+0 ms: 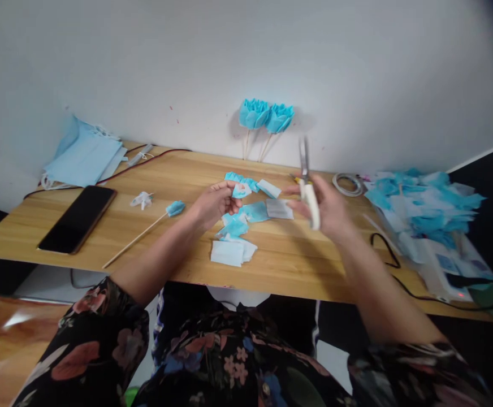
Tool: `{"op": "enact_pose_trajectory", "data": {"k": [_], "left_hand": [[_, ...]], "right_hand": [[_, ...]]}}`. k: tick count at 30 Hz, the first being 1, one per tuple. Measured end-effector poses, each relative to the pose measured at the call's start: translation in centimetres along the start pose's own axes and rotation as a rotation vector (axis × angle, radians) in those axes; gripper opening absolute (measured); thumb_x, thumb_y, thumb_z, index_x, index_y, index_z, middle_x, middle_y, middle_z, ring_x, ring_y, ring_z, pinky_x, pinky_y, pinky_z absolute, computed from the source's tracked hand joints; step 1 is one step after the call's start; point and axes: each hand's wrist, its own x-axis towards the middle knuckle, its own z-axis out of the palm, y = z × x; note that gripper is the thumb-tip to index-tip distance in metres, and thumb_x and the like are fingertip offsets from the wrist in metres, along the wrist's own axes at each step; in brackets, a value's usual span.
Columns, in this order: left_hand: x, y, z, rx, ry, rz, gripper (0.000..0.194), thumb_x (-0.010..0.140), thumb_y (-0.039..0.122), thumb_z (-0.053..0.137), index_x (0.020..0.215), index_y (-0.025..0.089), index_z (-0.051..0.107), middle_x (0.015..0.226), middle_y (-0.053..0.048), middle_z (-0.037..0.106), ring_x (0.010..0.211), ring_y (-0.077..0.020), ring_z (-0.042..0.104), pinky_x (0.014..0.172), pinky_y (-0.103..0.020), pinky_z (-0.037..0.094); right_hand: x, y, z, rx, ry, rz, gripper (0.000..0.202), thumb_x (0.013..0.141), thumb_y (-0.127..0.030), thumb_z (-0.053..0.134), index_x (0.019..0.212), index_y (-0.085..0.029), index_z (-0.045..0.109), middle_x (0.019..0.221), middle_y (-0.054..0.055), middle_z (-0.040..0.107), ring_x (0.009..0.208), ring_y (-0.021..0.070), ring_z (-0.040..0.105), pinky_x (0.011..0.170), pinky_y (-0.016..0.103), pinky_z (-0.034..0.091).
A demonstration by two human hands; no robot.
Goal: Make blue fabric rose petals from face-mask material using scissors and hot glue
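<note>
My left hand (216,204) pinches a small blue-and-white piece of mask fabric (242,191) between thumb and fingers. Scissors (310,198) with pale handles are in my right hand (329,206), blades pointing up toward the wall; they are blurred. Between and below the hands lie more cut pieces, some blue (233,228), some white side up (227,252). To the left of my left hand rests a thin wooden stick with a small blue bud (175,208) at its end. Two blue fabric flowers (254,115) on sticks lean on the wall behind.
A black phone (78,219) and a stack of blue face masks (84,152) occupy the left of the wooden table (297,277). At the right are a heap of blue and white scraps (424,206), a coiled white cable (348,185), a power strip (437,271) and black cords.
</note>
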Motion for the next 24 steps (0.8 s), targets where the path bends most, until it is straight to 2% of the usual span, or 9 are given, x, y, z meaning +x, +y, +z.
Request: {"op": "enact_pose_trajectory", "data": {"k": [3, 6, 12, 15, 19, 21, 24], "left_hand": [[-0.1, -0.1, 0.1, 0.009, -0.015, -0.017, 0.008, 0.085, 0.012, 0.053, 0.085, 0.015, 0.061, 0.057, -0.001, 0.065, 0.046, -0.0102, 0.057, 0.049, -0.021, 0.041], [0.0, -0.2, 0.0, 0.013, -0.028, 0.003, 0.009, 0.085, 0.011, 0.053, 0.085, 0.015, 0.061, 0.058, -0.002, 0.065, 0.046, -0.0102, 0.058, 0.051, -0.022, 0.042], [0.1, 0.0, -0.1, 0.074, -0.013, 0.022, 0.008, 0.086, 0.011, 0.054, 0.086, 0.014, 0.061, 0.058, -0.002, 0.065, 0.045, -0.0108, 0.057, 0.051, -0.023, 0.043], [0.0, 0.0, 0.1, 0.095, -0.007, -0.003, 0.010, 0.087, 0.010, 0.051, 0.088, 0.015, 0.059, 0.056, -0.002, 0.065, 0.045, -0.0110, 0.057, 0.051, -0.023, 0.042], [-0.2, -0.1, 0.3, 0.115, -0.009, -0.027, 0.011, 0.088, 0.011, 0.051, 0.096, 0.015, 0.058, 0.057, -0.001, 0.065, 0.046, -0.0106, 0.058, 0.051, -0.021, 0.041], [-0.2, -0.1, 0.3, 0.121, -0.013, -0.030, 0.008, 0.091, 0.019, 0.054, 0.097, 0.015, 0.057, 0.057, -0.001, 0.066, 0.046, -0.0112, 0.058, 0.050, -0.022, 0.041], [-0.2, 0.1, 0.0, 0.169, 0.008, 0.007, 0.025, 0.096, 0.037, 0.054, 0.106, 0.015, 0.060, 0.050, 0.001, 0.061, 0.040, -0.0119, 0.052, 0.044, -0.022, 0.036]], "right_hand": [[1.2, 0.0, 4.2, 0.021, -0.101, -0.097, 0.067, 0.071, -0.047, 0.083, 0.129, -0.028, 0.056, 0.108, 0.007, 0.074, 0.096, 0.0245, 0.071, 0.081, 0.041, 0.058], [2.2, 0.2, 6.3, -0.051, -0.096, -0.170, 0.061, 0.074, -0.048, 0.081, 0.128, -0.027, 0.059, 0.106, 0.006, 0.074, 0.092, 0.0243, 0.070, 0.084, 0.043, 0.057], [3.2, 0.6, 6.6, -0.013, -0.121, -0.234, 0.060, 0.080, -0.047, 0.076, 0.133, -0.028, 0.055, 0.111, 0.006, 0.074, 0.096, 0.0227, 0.071, 0.084, 0.040, 0.057], [3.0, 0.9, 6.7, -0.030, -0.083, -0.256, 0.057, 0.081, -0.046, 0.075, 0.131, -0.030, 0.055, 0.112, 0.006, 0.074, 0.100, 0.0223, 0.070, 0.088, 0.040, 0.057], [2.7, 1.7, 7.2, 0.022, -0.051, -0.219, 0.056, 0.078, -0.046, 0.077, 0.126, -0.029, 0.056, 0.100, 0.003, 0.072, 0.092, 0.0208, 0.069, 0.084, 0.039, 0.056], [2.7, 2.2, 7.3, 0.085, -0.047, -0.183, 0.058, 0.074, -0.047, 0.079, 0.123, -0.028, 0.055, 0.093, 0.001, 0.069, 0.082, 0.0177, 0.066, 0.076, 0.035, 0.055], [2.8, 2.8, 7.3, 0.199, -0.046, -0.104, 0.059, 0.072, -0.049, 0.080, 0.120, -0.028, 0.054, 0.087, -0.002, 0.064, 0.068, 0.0130, 0.059, 0.062, 0.029, 0.051]]}}
